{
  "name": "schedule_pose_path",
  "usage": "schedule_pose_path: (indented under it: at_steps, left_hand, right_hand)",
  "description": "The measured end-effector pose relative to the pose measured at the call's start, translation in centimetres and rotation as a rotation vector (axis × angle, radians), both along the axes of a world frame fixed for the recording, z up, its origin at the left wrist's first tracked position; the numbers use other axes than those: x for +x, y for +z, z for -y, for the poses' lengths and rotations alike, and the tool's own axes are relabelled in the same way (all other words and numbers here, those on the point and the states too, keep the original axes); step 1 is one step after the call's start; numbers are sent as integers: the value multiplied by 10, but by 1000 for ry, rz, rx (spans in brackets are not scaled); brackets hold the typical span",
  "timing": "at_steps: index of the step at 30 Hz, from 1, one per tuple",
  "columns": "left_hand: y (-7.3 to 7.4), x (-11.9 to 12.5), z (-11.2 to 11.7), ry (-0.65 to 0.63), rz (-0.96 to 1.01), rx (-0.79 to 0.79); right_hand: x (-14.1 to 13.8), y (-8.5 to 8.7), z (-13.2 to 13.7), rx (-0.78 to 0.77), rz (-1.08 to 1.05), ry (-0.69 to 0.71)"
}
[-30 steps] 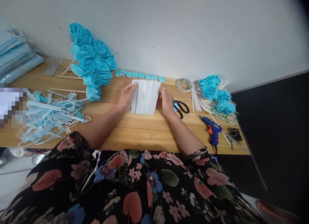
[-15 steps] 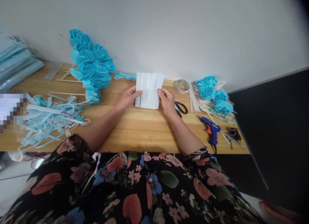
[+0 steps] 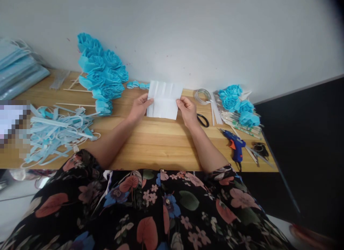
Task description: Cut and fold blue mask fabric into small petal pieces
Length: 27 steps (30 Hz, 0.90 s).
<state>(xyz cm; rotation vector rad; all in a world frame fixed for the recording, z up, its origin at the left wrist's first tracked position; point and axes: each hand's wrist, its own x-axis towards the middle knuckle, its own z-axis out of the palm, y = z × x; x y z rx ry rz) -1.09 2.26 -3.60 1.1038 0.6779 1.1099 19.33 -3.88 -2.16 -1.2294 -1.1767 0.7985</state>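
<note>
A white pleated sheet (image 3: 164, 101), soft and creased like mask fabric, is stretched between my two hands above the table. My left hand (image 3: 139, 108) pinches its left edge, thumb on top. My right hand (image 3: 187, 110) pinches the right edge the same way. Behind the sheet's left side, several small blue rolled strips (image 3: 135, 85) lie in a row, partly covered by it. Black-handled scissors (image 3: 203, 120) rest beside my right hand, mostly hidden behind it.
Blue fabric roses on sticks (image 3: 103, 70) and a heap of cut strips and ear loops (image 3: 60, 130) lie left, with stacked masks (image 3: 20, 69) beyond. On the right are a tape roll (image 3: 202, 96), more blue roses (image 3: 236, 101) and a blue glue gun (image 3: 234, 144).
The sheet has been pulled wider, its left edge moving left with my left hand. Its lower edge has risen slightly. My right hand has shifted slightly right.
</note>
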Motion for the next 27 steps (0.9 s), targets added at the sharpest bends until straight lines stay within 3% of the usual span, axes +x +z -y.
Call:
schedule_pose_path:
  at_steps: [6,14,21,27]
  left_hand:
    - [7,-5,0,53,-80,-41]
    - [15,-4,3,21,-52,-154]
    - [8,-2,0,84,-163,96]
    - [3,-2,-5,83,-199,121]
  right_hand:
    - [-1,1,3,-2,39,22]
    - [0,5,7,-11,27,37]
    - [-1,-2,0,12,138,-28]
    - [1,-6,-2,15,162,-75]
